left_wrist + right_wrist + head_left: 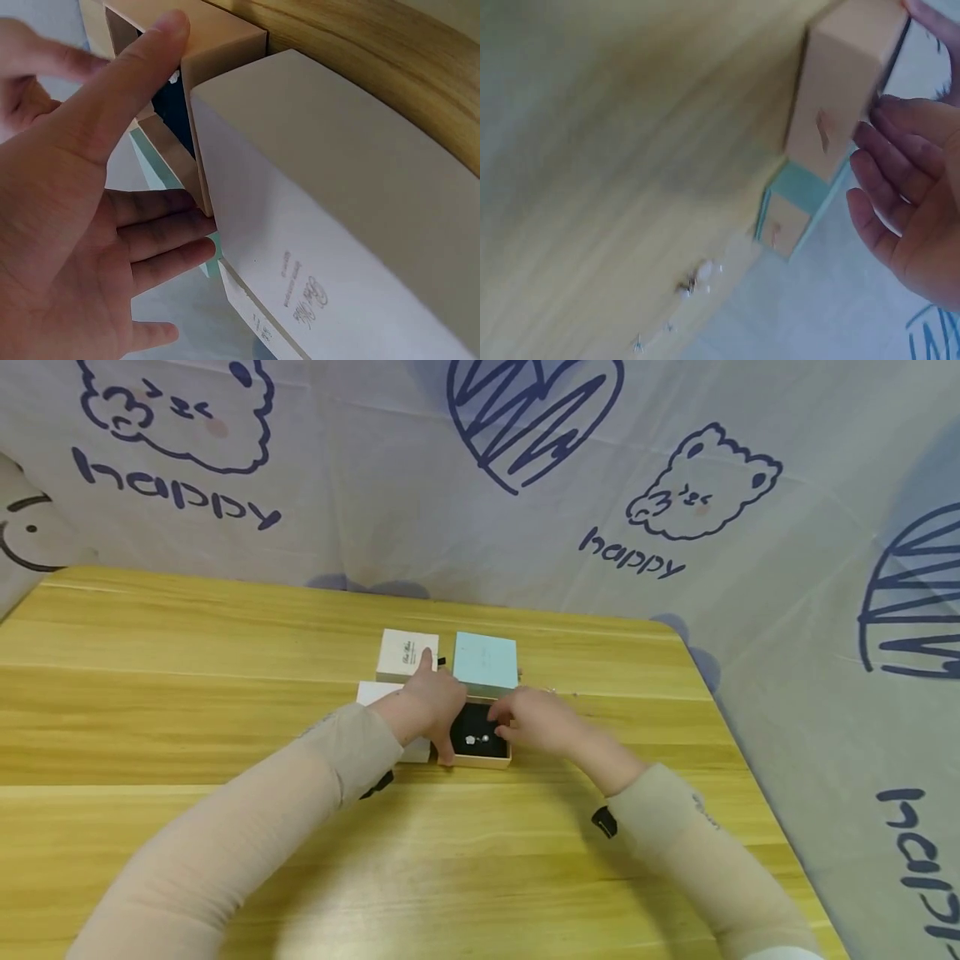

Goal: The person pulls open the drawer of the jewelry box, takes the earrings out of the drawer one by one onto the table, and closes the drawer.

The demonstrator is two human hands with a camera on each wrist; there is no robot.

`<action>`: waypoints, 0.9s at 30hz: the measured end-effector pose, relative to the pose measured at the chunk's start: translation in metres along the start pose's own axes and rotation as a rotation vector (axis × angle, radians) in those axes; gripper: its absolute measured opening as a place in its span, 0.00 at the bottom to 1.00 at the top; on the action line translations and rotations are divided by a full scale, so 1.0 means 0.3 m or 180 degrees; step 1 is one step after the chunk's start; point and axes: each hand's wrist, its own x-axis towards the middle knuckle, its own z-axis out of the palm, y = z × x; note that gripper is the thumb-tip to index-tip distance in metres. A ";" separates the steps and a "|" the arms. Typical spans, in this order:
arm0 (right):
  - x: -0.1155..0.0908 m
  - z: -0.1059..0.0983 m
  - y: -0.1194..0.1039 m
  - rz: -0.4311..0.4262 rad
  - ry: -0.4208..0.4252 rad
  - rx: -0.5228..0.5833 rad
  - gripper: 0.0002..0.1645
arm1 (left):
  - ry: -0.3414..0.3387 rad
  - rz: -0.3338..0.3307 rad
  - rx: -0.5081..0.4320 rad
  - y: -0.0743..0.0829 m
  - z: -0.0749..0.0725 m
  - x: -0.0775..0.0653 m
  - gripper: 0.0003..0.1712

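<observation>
An open tan jewelry box with a black lining stands between both hands. A white flower-shaped piece and a small round ornament lie in it. My left hand holds the box across its left end, the thumb at the near wall and the fingers at the far corner. Over the box's right side is my right hand, its thumb and forefinger tips close together just inside the rim; in the blurred right wrist view I cannot see whether anything is between them.
Behind the tan box stands a light blue box. A white box is beside it on the left, with a cream box behind. Small shiny jewelry pieces lie on the wooden table to the right, before a printed cloth.
</observation>
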 end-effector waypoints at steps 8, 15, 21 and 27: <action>0.003 0.061 -0.042 -0.0464 0.0357 -0.0435 0.07 | -0.0002 0.0028 0.0011 0.002 -0.007 -0.004 0.40; 0.007 0.077 -0.055 -0.0470 0.0606 -0.0571 0.05 | -0.0003 0.0027 -0.0007 -0.001 -0.005 -0.004 0.41; 0.008 0.065 -0.051 -0.0350 0.0552 -0.0184 0.07 | 0.0008 0.0020 0.0031 0.000 -0.002 -0.001 0.40; -0.009 0.015 -0.041 -0.0162 0.0674 -0.0047 0.07 | 0.0021 0.0008 0.0047 0.001 0.000 -0.002 0.40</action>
